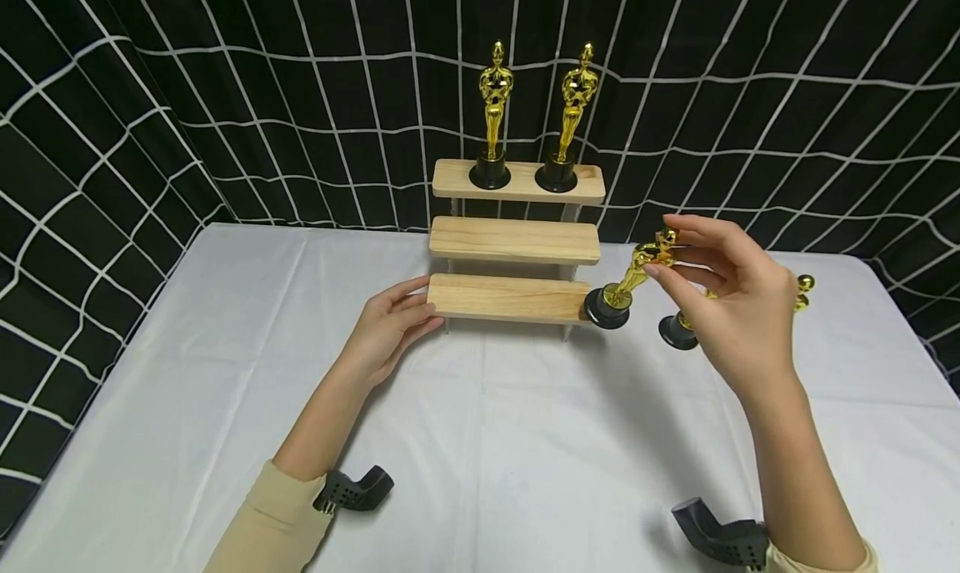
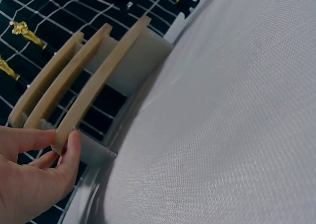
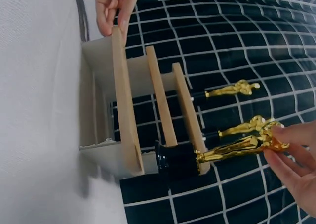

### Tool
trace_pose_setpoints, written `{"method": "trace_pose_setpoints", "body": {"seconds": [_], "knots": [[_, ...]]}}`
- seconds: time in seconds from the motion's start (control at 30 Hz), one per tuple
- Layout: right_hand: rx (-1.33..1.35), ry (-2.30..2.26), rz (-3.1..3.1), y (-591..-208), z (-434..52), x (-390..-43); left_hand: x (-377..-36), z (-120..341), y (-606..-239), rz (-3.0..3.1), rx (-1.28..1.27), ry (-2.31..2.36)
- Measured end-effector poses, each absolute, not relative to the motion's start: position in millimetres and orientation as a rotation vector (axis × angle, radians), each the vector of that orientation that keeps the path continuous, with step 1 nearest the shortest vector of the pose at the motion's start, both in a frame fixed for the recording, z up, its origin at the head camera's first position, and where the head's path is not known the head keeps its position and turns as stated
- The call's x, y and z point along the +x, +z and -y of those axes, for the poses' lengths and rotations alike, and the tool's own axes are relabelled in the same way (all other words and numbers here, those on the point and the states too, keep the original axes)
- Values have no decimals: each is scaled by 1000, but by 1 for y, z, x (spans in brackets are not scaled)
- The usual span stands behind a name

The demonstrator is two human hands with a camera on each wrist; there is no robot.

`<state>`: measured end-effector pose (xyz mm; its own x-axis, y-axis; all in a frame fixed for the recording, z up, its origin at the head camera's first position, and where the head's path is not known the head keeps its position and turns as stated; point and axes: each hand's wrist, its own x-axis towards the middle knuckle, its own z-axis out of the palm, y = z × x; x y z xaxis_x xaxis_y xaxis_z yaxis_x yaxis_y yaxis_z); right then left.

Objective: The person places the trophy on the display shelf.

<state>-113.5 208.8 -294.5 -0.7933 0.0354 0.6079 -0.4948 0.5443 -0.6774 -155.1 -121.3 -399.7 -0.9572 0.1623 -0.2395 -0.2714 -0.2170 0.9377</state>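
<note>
The right hand [image 1: 731,302] pinched a gold trophy [image 1: 633,279] by its head, thumb and fingertips [image 3: 276,137] closed on the top of the figure, so the trophy hung tilted from the fingers, its long axis running down and to the left to the black base [image 1: 606,308]. That base sat just off the right end of the lowest step [image 1: 510,298] of the wooden stand [image 1: 514,241], level with the board and very near its corner (whether it touched the wood could not be told). The step thus lay to the left of the fingers and below them. The left hand [image 1: 386,327] was at the opposite end of the same step, thumb over the top edge and fingers beneath it, gripping the board's left end; it was well apart from the trophy, and the right hand was plainly the nearer. Behind the right palm another trophy [image 1: 802,294] lay on the white cloth [image 1: 525,439], mostly hidden, with only its base and head showing. As for what the stand held: the top step [image 1: 517,181] carried two upright trophies [image 1: 495,114] side by side, while the middle step [image 1: 514,239] and the lowest bore nothing.
</note>
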Motion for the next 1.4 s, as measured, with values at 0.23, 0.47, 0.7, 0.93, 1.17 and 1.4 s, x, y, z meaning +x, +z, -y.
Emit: {"method": "trace_pose_setpoints", "body": {"seconds": [0.23,0.47,0.7,0.93,1.17,1.4], "knots": [[444,1243,2230,-284,-201,-120,-156,121,-399,-1758,-136,2255],[465,1245,2262,-275,-194,-129,-156,120,-398,-1760,-126,2250],[461,1278,2310,-268,-189,-135,-156,120,-398,-1757,-129,2252],[478,1306,2348,-262,-185,-143,-156,120,-399,-1750,-129,2254],[508,1312,2368,-257,-180,-150,-156,120,-399,-1749,-132,2254],[524,1287,2412,-250,-174,-157,-156,121,-400,-1744,-126,2258]]}}
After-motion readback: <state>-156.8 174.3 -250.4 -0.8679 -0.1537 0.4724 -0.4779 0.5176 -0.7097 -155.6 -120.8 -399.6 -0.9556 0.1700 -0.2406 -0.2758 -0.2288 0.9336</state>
